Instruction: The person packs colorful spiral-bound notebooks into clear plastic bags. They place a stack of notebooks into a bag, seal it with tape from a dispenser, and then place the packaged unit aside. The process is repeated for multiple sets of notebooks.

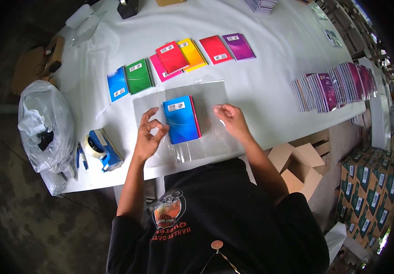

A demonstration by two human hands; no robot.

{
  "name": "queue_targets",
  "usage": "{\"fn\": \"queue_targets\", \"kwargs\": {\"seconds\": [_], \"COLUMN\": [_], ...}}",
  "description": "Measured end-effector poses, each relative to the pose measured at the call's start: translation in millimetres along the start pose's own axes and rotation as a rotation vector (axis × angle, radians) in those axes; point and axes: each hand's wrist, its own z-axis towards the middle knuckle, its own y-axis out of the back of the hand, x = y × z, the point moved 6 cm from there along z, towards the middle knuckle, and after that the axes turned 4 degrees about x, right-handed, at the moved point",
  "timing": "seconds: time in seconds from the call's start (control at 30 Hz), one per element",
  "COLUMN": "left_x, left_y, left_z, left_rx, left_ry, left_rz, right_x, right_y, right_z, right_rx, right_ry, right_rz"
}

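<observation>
The blue spiral notebook is lying on clear plastic film between the hands, its long axis pointing away from the body. The left hand is resting nearer, fingers curled beside its coil; the right hand is hovering farther off (whether either is pinching anything, I cannot tell). White tablecloth is spreading rightward.
</observation>
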Motion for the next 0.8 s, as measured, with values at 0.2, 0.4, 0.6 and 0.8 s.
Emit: {"fn": "queue_targets", "kwargs": {"seconds": [0.2,0.4,0.6,0.8], "left_x": [-6.6,-13.9,-11.8,-12.5], "left_y": [-27.7,-18.9,-17.0,-28.8], "left_z": [10.8,7.0,5.7,8.7], "left_rx": [0.032,0.017,0.005,-0.010], "left_ry": [0.057,0.074,0.117,0.073], "left_rz": [-0.160,-0.095,-0.170,-0.168], "right_x": [-20.6,9.5,-9.5,-12.5], "right_y": [-35.4,-10.9,-5.3,-43.5], "right_z": [5.3,-9.9,-2.0,8.3], "right_rx": [-0.184,-0.135,-0.080,0.124], "right_ry": [0.192,-0.088,-0.007,0.305], "right_rz": [-0.015,-0.264,-0.107,0.171]}}
